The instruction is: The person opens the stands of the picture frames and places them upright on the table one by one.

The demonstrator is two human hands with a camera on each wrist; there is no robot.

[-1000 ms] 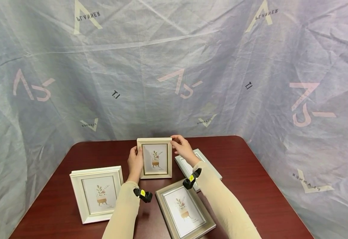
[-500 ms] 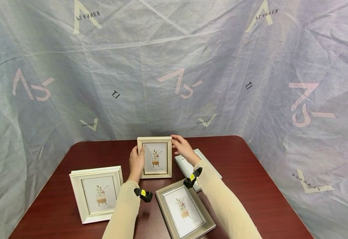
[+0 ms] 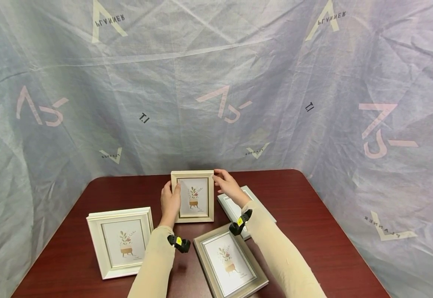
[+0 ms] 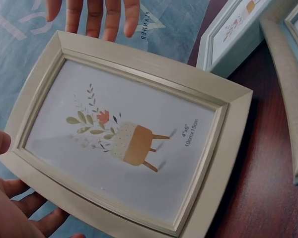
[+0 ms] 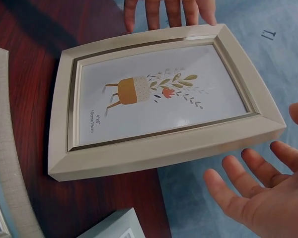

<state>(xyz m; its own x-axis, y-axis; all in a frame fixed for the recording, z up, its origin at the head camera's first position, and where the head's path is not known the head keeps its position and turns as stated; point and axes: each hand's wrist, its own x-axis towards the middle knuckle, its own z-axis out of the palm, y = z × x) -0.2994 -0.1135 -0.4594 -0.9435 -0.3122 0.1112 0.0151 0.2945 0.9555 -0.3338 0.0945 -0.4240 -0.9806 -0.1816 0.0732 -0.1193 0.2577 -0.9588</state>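
Note:
A cream picture frame [image 3: 193, 196] with a potted-plant print stands upright at the table's far middle. My left hand [image 3: 170, 203] is at its left side, the thumb overlapping the front in the head view. In the left wrist view, the fingers of that hand [image 4: 25, 203] are spread, reaching behind the frame's edge, with the thumb at a corner. My right hand [image 3: 229, 186] is by the upper right corner. Its fingers [image 5: 258, 186] are loosely extended along the edge in the right wrist view, with a gap between them and the frame.
A white picture frame [image 3: 122, 244] stands at the left, tilted back. A taupe picture frame [image 3: 231, 260] lies face up in front, between the forearms. A pale blue-grey frame [image 3: 259, 203] lies beyond it, partly under the right forearm. A grey cloth [image 3: 216, 124] hangs behind the dark red table [image 3: 313, 248].
The top of the cream frame has shifted slightly up in view. My left hand has moved a little to the right; my right hand has barely moved.

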